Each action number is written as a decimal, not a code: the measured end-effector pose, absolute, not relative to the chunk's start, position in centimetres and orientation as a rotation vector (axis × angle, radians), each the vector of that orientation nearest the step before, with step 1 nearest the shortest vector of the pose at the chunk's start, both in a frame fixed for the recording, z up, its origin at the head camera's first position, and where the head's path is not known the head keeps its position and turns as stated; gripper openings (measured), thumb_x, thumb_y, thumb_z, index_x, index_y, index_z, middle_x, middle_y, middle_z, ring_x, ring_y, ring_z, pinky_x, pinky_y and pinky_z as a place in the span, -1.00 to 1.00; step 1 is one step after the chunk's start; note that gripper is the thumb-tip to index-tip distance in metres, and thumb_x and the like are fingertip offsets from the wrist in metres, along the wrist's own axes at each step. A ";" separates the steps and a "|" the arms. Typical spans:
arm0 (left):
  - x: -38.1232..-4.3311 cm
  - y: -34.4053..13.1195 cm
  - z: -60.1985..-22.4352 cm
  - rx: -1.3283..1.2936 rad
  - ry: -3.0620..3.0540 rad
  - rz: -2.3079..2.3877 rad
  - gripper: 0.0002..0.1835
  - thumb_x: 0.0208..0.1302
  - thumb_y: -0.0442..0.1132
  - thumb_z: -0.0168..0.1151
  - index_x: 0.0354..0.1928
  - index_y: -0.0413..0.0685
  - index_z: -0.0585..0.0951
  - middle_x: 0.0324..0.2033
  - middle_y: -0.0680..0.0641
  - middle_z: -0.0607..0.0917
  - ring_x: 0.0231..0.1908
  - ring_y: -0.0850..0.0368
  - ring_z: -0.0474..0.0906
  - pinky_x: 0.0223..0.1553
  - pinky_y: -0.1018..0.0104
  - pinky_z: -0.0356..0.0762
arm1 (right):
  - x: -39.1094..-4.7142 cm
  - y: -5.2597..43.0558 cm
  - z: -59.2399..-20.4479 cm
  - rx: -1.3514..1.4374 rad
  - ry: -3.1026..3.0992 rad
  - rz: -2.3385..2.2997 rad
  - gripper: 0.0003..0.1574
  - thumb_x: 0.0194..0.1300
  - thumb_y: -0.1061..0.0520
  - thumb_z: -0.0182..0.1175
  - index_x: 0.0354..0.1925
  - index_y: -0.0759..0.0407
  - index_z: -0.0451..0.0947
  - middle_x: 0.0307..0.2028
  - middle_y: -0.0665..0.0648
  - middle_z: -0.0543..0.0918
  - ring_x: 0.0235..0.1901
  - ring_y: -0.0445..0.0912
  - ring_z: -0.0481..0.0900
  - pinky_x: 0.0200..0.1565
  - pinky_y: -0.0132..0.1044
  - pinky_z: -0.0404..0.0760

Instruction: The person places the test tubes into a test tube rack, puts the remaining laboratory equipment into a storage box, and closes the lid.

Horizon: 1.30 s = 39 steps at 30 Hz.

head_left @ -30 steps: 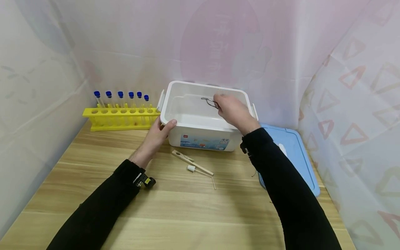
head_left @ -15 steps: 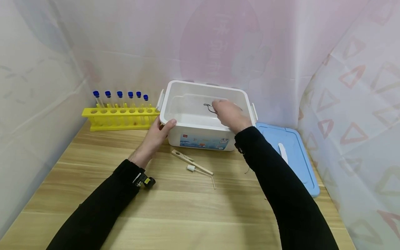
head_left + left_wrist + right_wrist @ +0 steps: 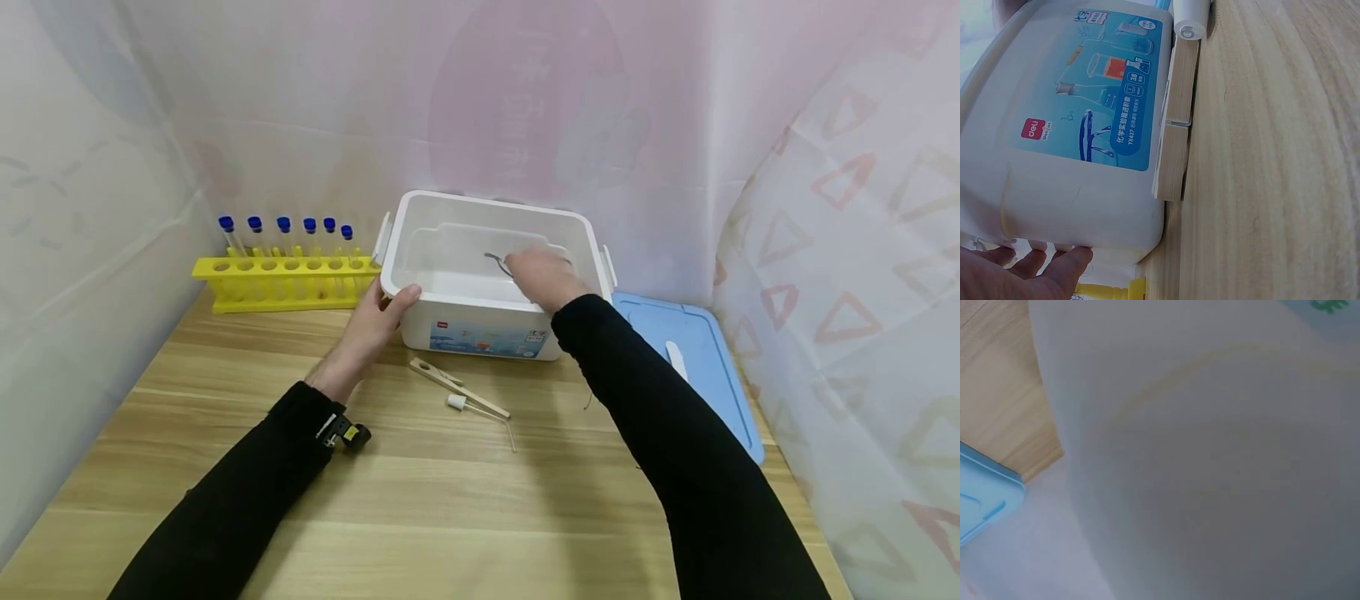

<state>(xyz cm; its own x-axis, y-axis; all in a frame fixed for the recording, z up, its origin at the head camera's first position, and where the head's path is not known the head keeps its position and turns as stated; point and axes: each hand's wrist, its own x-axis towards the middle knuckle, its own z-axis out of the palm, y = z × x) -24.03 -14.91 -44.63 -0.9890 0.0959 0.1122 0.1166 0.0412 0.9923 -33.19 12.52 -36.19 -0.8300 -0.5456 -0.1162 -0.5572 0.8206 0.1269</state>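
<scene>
A white plastic box (image 3: 420, 325) with a blue label stands near the back of the table. At its front left corner, my left hand (image 3: 369, 325) grips the rim, with the thumb on the front side; in the left wrist view its fingers (image 3: 1063, 272) lie at the box's end. My right hand (image 3: 546, 279) is down inside the box and holds metal crucible tongs (image 3: 497, 260), whose curved end points left. The rest of the tongs is hidden by the hand. The right wrist view shows mostly the box wall (image 3: 1210, 487), not the hand.
A yellow rack (image 3: 285, 268) with several blue-capped test tubes stands left of the box. In front lie a wooden test tube clamp (image 3: 459, 388) and a white stopper with a bent glass tube (image 3: 456, 402). On the right, the blue lid (image 3: 705, 358) carries a white strip (image 3: 677, 360).
My right hand has moved a little left and lower into the box with the tongs. My left hand stays on the rim. The sleeve now leaves the white strip on the lid in view.
</scene>
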 end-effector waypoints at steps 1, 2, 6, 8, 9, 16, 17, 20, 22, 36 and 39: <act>-24.0 -14.9 -44.6 -0.222 -2.258 -2.152 -0.11 0.43 0.24 0.18 0.65 0.19 0.06 0.50 -0.20 0.26 0.43 -0.14 0.27 0.45 -0.19 0.22 | -33.1 12.5 -36.2 -0.895 2.917 0.236 -0.80 0.63 0.22 -0.03 -0.03 0.20 0.56 -0.29 0.15 0.62 -0.34 0.02 0.56 -0.35 -0.15 0.62; -24.1 -14.9 -44.6 -0.212 -2.259 -2.150 -0.10 0.43 0.25 0.18 0.65 0.19 0.06 0.49 -0.19 0.26 0.43 -0.14 0.27 0.44 -0.19 0.23 | -33.1 12.6 -36.2 -0.903 2.907 0.222 -0.82 0.62 0.19 0.00 -0.06 0.19 0.55 -0.30 0.14 0.62 -0.34 0.02 0.56 -0.34 -0.15 0.61; -24.1 -14.9 -44.5 -0.200 -2.258 -2.158 -0.11 0.43 0.24 0.19 0.65 0.18 0.07 0.49 -0.18 0.27 0.43 -0.14 0.26 0.45 -0.16 0.22 | -33.2 12.8 -36.4 -0.942 2.867 0.096 -0.81 0.60 0.15 0.08 -0.13 0.21 0.58 -0.33 0.12 0.60 -0.34 0.01 0.50 -0.27 -0.16 0.51; -24.1 -14.9 -44.5 -0.204 -2.253 -2.163 -0.12 0.44 0.23 0.19 0.65 0.20 0.08 0.49 -0.18 0.26 0.43 -0.14 0.26 0.45 -0.16 0.22 | -33.3 12.9 -36.6 -0.944 2.848 0.023 -0.78 0.61 0.16 0.06 -0.14 0.23 0.60 -0.35 0.11 0.58 -0.35 0.00 0.45 -0.26 -0.17 0.43; -24.1 -14.9 -44.5 -0.206 -2.251 -2.165 -0.13 0.44 0.23 0.19 0.65 0.20 0.08 0.49 -0.19 0.26 0.43 -0.14 0.26 0.45 -0.16 0.22 | -33.3 12.9 -36.7 -0.944 2.839 -0.003 -0.77 0.60 0.17 0.06 -0.14 0.25 0.61 -0.36 0.11 0.58 -0.35 0.00 0.43 -0.26 -0.18 0.41; -24.1 -14.8 -44.5 -0.212 -2.252 -2.161 -0.09 0.43 0.24 0.19 0.65 0.14 0.06 0.49 -0.24 0.25 0.42 -0.14 0.28 0.44 -0.18 0.24 | -33.4 13.1 -36.6 -0.970 2.815 -0.059 -0.77 0.58 0.21 0.06 -0.11 0.26 0.65 -0.32 0.12 0.62 -0.32 0.00 0.44 -0.20 -0.14 0.42; -24.1 -14.8 -44.5 -0.210 -2.252 -2.161 -0.09 0.43 0.24 0.19 0.65 0.13 0.06 0.49 -0.25 0.25 0.42 -0.15 0.28 0.44 -0.18 0.24 | -33.4 13.1 -36.7 -0.972 2.813 -0.061 -0.78 0.58 0.22 0.06 -0.11 0.26 0.65 -0.31 0.13 0.62 -0.32 0.01 0.44 -0.19 -0.14 0.43; -24.1 -14.8 -44.5 -0.203 -2.253 -2.160 -0.09 0.43 0.24 0.19 0.65 0.12 0.06 0.49 -0.24 0.25 0.42 -0.14 0.28 0.44 -0.18 0.24 | -33.6 13.2 -36.8 -0.961 2.802 -0.057 -0.80 0.57 0.21 0.05 -0.08 0.25 0.61 -0.27 0.14 0.63 -0.30 0.01 0.46 -0.17 -0.13 0.46; -24.1 -14.8 -44.4 -0.199 -2.253 -2.158 -0.09 0.43 0.24 0.19 0.65 0.12 0.07 0.49 -0.22 0.26 0.42 -0.14 0.28 0.44 -0.18 0.23 | -33.8 13.2 -36.8 -0.931 2.792 -0.059 -0.80 0.58 0.17 0.06 -0.02 0.23 0.58 -0.25 0.14 0.64 -0.28 0.02 0.49 -0.15 -0.12 0.48; -24.0 -14.8 -44.4 -0.183 -2.267 -2.149 -0.13 0.41 0.26 0.20 0.63 0.23 0.11 0.48 -0.16 0.29 0.43 -0.12 0.28 0.45 -0.16 0.23 | -34.0 13.2 -36.2 -0.774 2.862 -0.219 -0.65 0.59 -0.05 0.07 0.16 0.08 0.51 -0.10 0.08 0.65 -0.19 -0.03 0.59 -0.09 -0.09 0.56; -24.0 -14.8 -44.4 -0.181 -2.267 -2.151 -0.12 0.42 0.25 0.20 0.64 0.21 0.10 0.49 -0.18 0.28 0.44 -0.13 0.26 0.45 -0.16 0.22 | -33.6 13.1 -35.7 -0.766 2.888 -0.214 -0.61 0.58 -0.08 0.08 0.20 0.08 0.52 0.01 0.08 0.64 -0.08 -0.03 0.60 -0.04 -0.07 0.59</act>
